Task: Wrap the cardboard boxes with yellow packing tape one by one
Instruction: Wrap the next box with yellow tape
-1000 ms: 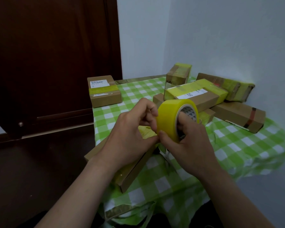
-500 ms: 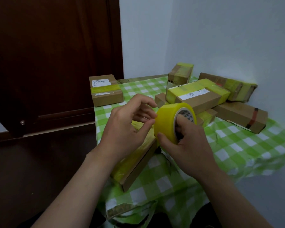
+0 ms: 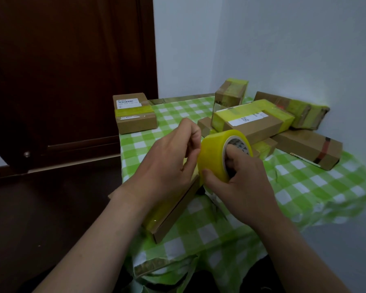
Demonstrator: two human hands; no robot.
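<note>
**Holding a tape roll above a flat box**

Head view: the right hand (image 3: 239, 182) grips the wide roll of yellow packing tape (image 3: 213, 153), fingers hooked inside its cardboard core and thumb pressed on the outer yellow face. The roll stands on edge in the air at the middle of the picture. At its 9 o'clock side the left hand (image 3: 167, 166) has its fingers curled, thumb tip against the yellow face; whether it nips a loose end of tape cannot be told.

Under both hands, toward 7 o'clock, lies a flat brown cardboard box (image 3: 169, 216) with yellow tape along its top. It rests on the table's green-and-white checked cloth (image 3: 294, 187), one end jutting past the left edge.

At 11 o'clock sits a small brown box with a white label and one yellow band (image 3: 133, 117). From 1 to 3 o'clock the others cluster:
- an upright taped box (image 3: 230, 94)
- a long labelled box with yellow ends (image 3: 254, 121)
- a taped box touching the pale wall (image 3: 294, 108)
- a plain brown box with a dark band (image 3: 309, 149)

A dark wooden door (image 3: 61, 70) fills 9 to 12 o'clock.
</note>
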